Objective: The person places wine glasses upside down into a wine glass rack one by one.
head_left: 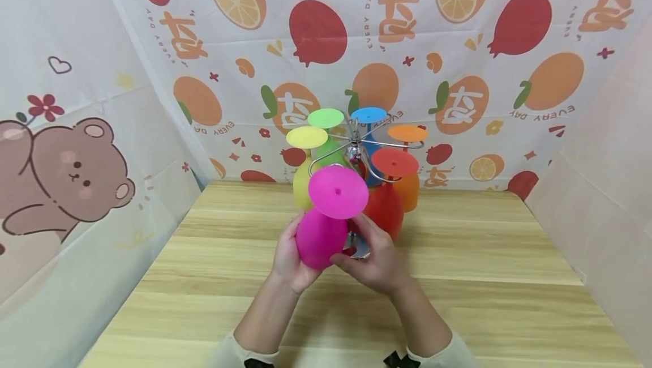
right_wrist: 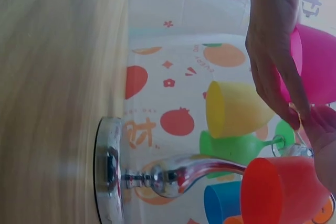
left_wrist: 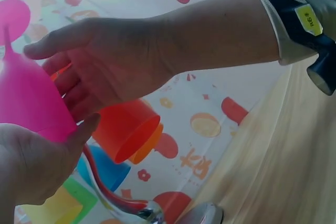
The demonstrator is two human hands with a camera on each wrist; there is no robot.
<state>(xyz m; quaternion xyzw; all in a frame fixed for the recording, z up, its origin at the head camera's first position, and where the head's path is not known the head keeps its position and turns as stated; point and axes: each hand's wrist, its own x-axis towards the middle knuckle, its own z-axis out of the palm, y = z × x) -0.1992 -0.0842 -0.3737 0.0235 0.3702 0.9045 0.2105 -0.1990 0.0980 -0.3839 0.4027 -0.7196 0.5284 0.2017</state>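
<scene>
A bright pink plastic goblet (head_left: 321, 238) is upside down, its round foot uppermost, at the near side of a chrome wire stand (head_left: 355, 144). My left hand (head_left: 292, 260) holds its bowl from the left, with the fingers along the rim in the right wrist view. On the other side my right hand (head_left: 377, 257) has thumb and forefinger spread, the thumb tip at the lower bowl. The goblet's foot overlaps the stand's front hook in the head view. Just behind the right hand hangs a red goblet (head_left: 387, 209).
Yellow (head_left: 302, 187), green (right_wrist: 231, 148), blue (right_wrist: 223, 200) and orange (head_left: 407, 189) goblets hang upside down around the stand. Its round chrome base (right_wrist: 110, 171) stands on the wooden table (head_left: 178, 300). A printed cloth (head_left: 326, 34) hangs close behind.
</scene>
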